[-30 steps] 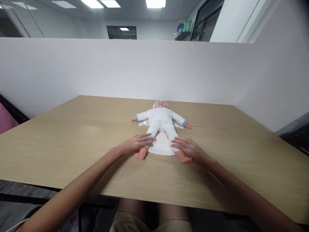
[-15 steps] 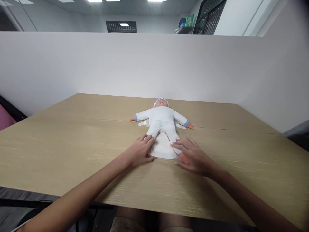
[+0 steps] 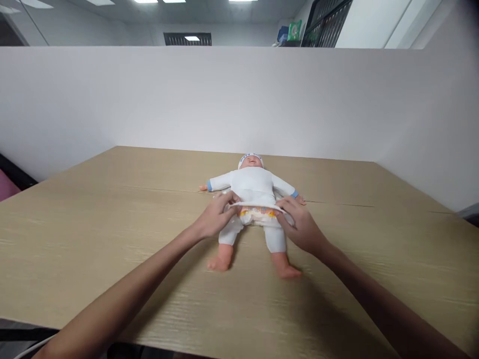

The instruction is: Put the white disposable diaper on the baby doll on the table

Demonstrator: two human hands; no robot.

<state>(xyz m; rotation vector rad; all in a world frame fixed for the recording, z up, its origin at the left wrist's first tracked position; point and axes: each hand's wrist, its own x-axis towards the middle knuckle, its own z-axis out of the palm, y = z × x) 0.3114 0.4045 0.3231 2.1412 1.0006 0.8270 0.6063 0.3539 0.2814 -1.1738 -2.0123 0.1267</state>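
A baby doll (image 3: 254, 182) in a white suit with blue cuffs and a printed cap lies on its back, feet towards me. A diaper (image 3: 258, 215) with a coloured printed band is folded up between its legs, its front edge raised over the lower belly. My left hand (image 3: 220, 214) pinches one corner of that edge. At the opposite corner my right hand (image 3: 299, 224) grips the diaper too, fingers curled. Both bare feet of the doll show below. The diaper's back part is hidden under the body.
The wooden table (image 3: 149, 234) spreads around the doll, with a thin seam across it. A white partition (image 3: 187, 99) rises behind the far edge. Something pink (image 3: 7, 185) stands beyond the table at the left.
My hands have moved from the doll's lower legs up to its hips. The diaper's front, flat between the legs before, is now lifted up over the crotch, and the feet are uncovered.
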